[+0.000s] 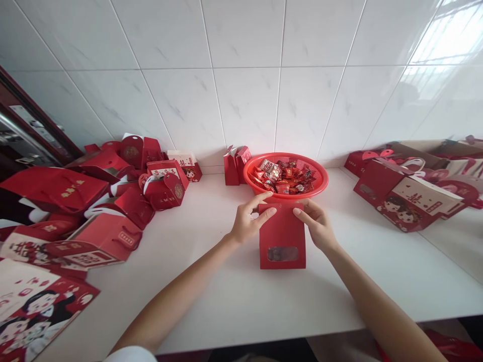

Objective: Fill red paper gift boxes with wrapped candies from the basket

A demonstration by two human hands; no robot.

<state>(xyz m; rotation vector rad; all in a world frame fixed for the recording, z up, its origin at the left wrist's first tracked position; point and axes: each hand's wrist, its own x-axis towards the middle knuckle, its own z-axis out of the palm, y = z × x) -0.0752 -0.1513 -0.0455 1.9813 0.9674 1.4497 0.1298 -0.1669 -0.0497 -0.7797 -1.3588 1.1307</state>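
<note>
A red paper gift box (282, 234) with a small clear window near its base stands upright on the white table in front of me. My left hand (251, 216) pinches its top left corner between thumb and fingers. At the top right corner, my right hand (315, 221) grips the same box, thumb on the near face and fingers behind. Something dark shows faintly through the window. Just behind the box sits a red plastic basket (323, 185) filled with wrapped candies (285, 176), partly hidden by my hands and the box.
Many red gift boxes (121, 203) are heaped along the left side. Two slim red boxes (236, 165) stand against the tiled wall. To the right are a printed box (409, 201) and a cardboard carton (418, 148). The table's front edge (264, 347) runs close to me.
</note>
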